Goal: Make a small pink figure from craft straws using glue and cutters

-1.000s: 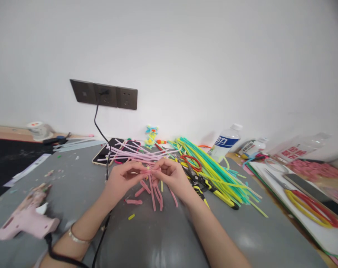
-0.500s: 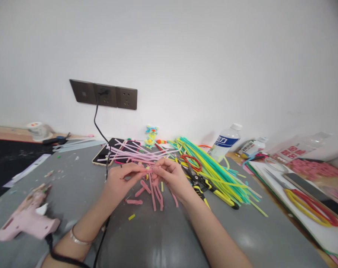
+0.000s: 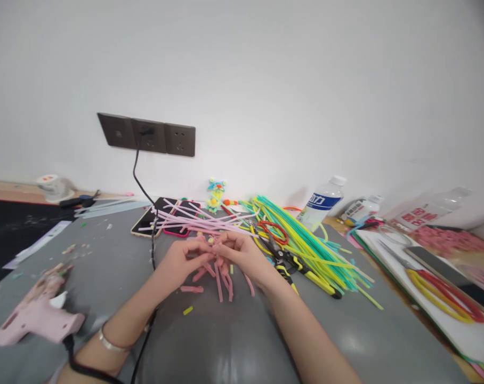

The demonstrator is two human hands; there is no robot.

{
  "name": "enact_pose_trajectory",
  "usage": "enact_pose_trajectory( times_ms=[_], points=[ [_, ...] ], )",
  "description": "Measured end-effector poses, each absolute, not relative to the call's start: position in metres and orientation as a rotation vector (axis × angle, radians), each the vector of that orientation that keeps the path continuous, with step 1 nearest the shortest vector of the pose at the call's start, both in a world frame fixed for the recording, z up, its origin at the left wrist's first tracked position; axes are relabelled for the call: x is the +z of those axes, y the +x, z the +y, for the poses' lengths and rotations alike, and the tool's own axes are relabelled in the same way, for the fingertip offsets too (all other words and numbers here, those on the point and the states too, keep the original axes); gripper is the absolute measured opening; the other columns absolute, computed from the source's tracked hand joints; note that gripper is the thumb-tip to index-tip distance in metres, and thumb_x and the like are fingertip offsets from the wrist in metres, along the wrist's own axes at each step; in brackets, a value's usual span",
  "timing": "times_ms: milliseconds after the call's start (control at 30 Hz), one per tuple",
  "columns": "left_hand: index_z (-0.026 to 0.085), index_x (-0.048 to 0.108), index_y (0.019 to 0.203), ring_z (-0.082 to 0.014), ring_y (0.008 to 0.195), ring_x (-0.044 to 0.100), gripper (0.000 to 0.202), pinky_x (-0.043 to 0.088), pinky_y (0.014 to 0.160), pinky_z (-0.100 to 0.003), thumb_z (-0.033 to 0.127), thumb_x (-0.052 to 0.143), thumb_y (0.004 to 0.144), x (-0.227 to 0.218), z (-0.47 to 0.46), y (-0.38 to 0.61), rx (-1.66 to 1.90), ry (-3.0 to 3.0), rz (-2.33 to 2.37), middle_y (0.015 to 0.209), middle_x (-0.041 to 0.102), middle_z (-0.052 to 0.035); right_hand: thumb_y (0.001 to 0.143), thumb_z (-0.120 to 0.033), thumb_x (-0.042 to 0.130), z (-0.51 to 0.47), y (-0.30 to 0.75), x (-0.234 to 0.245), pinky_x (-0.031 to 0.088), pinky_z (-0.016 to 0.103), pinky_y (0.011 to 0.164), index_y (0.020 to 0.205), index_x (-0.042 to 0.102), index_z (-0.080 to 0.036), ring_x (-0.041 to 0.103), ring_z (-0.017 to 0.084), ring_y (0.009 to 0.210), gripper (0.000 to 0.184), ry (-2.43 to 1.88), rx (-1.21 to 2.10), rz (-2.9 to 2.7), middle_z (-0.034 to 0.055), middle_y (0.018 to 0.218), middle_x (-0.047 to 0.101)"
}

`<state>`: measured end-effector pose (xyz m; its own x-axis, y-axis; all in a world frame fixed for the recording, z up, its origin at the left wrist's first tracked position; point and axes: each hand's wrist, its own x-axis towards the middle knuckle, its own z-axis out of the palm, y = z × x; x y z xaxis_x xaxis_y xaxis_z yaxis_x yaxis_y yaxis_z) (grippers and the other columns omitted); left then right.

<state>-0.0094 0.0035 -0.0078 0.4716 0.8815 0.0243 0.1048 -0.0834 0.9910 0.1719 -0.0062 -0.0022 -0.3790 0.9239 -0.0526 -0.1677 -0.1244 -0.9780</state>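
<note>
My left hand [image 3: 180,268] and my right hand [image 3: 248,260] meet over the middle of the table, fingertips pinched together on a pink pipe cleaner [image 3: 218,284]. Fingers hide most of the held part. Several pink strands hang or lie just below the fingertips; which of them are held is hard to make out. A short fuzzy pink piece [image 3: 192,289] and a yellow snippet [image 3: 188,310] lie nearer to me. Beyond my hands, pale pink pipe cleaners [image 3: 178,217] spread across two phones.
Green and yellow pipe cleaners [image 3: 314,248] and yellow-black pliers [image 3: 284,258] lie right of my hands. A pink glue gun [image 3: 42,314] rests at left, its black cord [image 3: 153,234] crossing the table. Far right are scissors [image 3: 442,290]; a bottle [image 3: 324,202] stands by the wall.
My left hand has shifted slightly right and down, its fingers closing in against the right fingertips. The camera view moved a little; the things on the table stay put.
</note>
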Motion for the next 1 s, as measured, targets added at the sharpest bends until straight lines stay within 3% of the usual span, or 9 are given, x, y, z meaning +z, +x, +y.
enact_pose_trajectory(
  times_ms=[133, 300, 467, 733, 900, 1000],
  points=[
    [0.014, 0.072, 0.076, -0.0111, 0.051, 0.056, 0.025, 0.043, 0.049, -0.020, 0.038, 0.071, 0.080, -0.009, 0.004, -0.012, 0.745, 1.341, 0.801, 0.069, 0.069, -0.0050, 0.076, -0.041, 0.076, -0.007, 0.174, 0.002, 0.042, 0.017, 0.045, 0.084, 0.061, -0.016, 0.055, 0.007, 0.046, 0.030, -0.927, 1.600, -1.353, -0.0041, 0.059, 0.063],
    [0.013, 0.069, 0.070, -0.0082, 0.053, 0.052, 0.029, 0.045, 0.052, -0.019, 0.041, 0.076, 0.074, -0.006, 0.000, -0.013, 0.590, 1.140, 0.762, 0.067, 0.062, -0.0013, 0.078, -0.042, 0.074, -0.008, 0.175, 0.002, 0.033, 0.017, 0.044, 0.076, 0.059, -0.016, 0.049, 0.006, 0.047, 0.030, -0.923, 1.564, -1.447, -0.0051, 0.057, 0.058],
    [0.013, 0.067, 0.070, -0.0051, 0.046, 0.045, 0.029, 0.040, 0.044, -0.016, 0.040, 0.077, 0.074, -0.008, -0.001, -0.014, 0.492, 1.008, 0.703, 0.060, 0.056, 0.0019, 0.078, -0.043, 0.074, -0.011, 0.173, 0.008, 0.036, 0.019, 0.048, 0.072, 0.059, -0.016, 0.051, 0.008, 0.051, 0.031, -0.840, 1.609, -1.471, -0.0032, 0.061, 0.061],
    [0.014, 0.067, 0.076, -0.0043, 0.049, 0.053, 0.030, 0.048, 0.051, -0.014, 0.038, 0.083, 0.070, -0.006, -0.004, -0.015, 0.463, 0.861, 0.667, 0.061, 0.059, 0.0022, 0.080, -0.040, 0.073, -0.015, 0.173, 0.012, 0.039, 0.018, 0.048, 0.083, 0.062, -0.017, 0.050, 0.007, 0.051, 0.026, -0.736, 1.660, -1.428, -0.0029, 0.067, 0.061],
    [0.015, 0.065, 0.073, -0.0053, 0.046, 0.052, 0.032, 0.051, 0.048, -0.016, 0.041, 0.082, 0.070, -0.005, -0.003, -0.015, 0.476, 0.865, 0.722, 0.060, 0.059, 0.0024, 0.081, -0.040, 0.073, -0.016, 0.171, 0.016, 0.050, 0.024, 0.060, 0.084, 0.064, -0.018, 0.059, 0.012, 0.065, 0.024, -0.731, 1.503, -1.499, 0.0004, 0.076, 0.064],
    [0.015, 0.064, 0.071, -0.0062, 0.046, 0.052, 0.031, 0.052, 0.049, -0.018, 0.042, 0.080, 0.072, -0.006, -0.003, -0.015, 0.488, 0.880, 0.735, 0.058, 0.059, 0.0025, 0.080, -0.039, 0.074, -0.014, 0.171, 0.014, 0.050, 0.028, 0.066, 0.079, 0.066, -0.019, 0.060, 0.015, 0.073, 0.022, -0.774, 1.284, -1.560, 0.0023, 0.078, 0.065]
  ],
)
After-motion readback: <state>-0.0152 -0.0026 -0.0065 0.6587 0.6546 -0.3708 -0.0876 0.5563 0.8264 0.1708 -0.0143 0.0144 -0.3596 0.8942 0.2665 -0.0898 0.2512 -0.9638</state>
